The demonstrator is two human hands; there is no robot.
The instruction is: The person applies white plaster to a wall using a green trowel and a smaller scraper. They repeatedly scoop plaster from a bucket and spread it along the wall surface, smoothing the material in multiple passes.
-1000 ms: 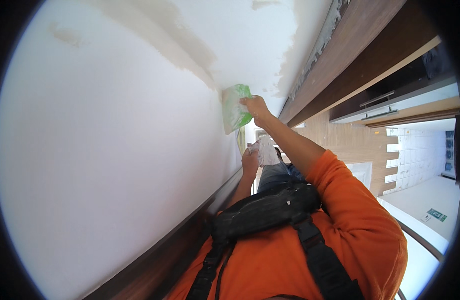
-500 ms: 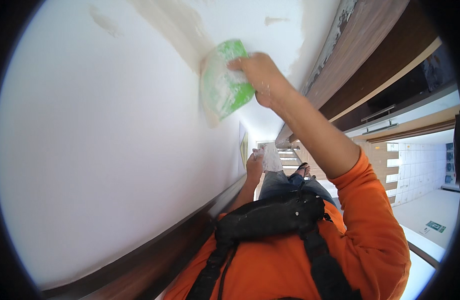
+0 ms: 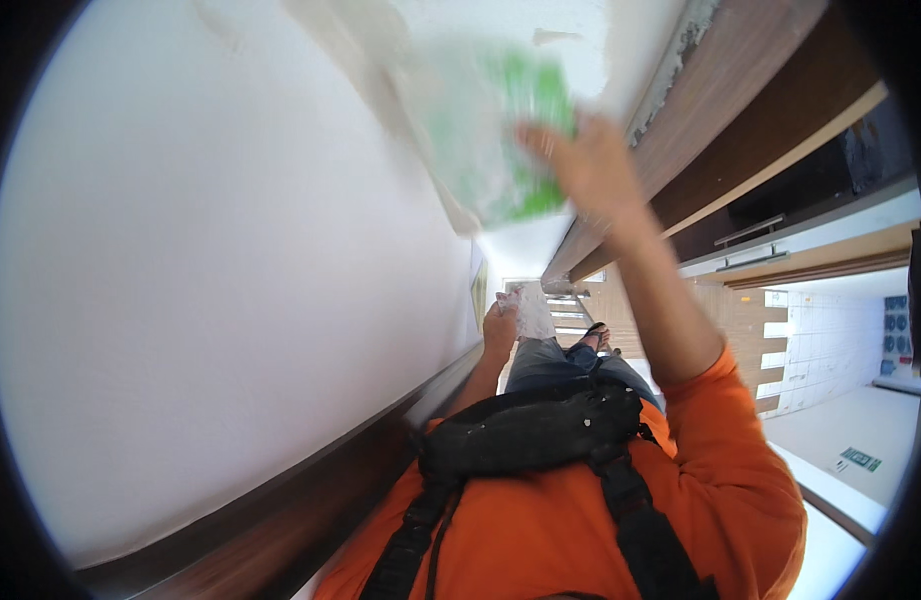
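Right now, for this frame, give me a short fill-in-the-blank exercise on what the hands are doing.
1. The right hand presses a blurred ____ and white pad against the white wall.
2. The left hand hangs low, gripping a crumpled ____ object.
3. The person's shirt is ____.
4. A ____ pouch is strapped across the chest.

Missing words: green; white; orange; black
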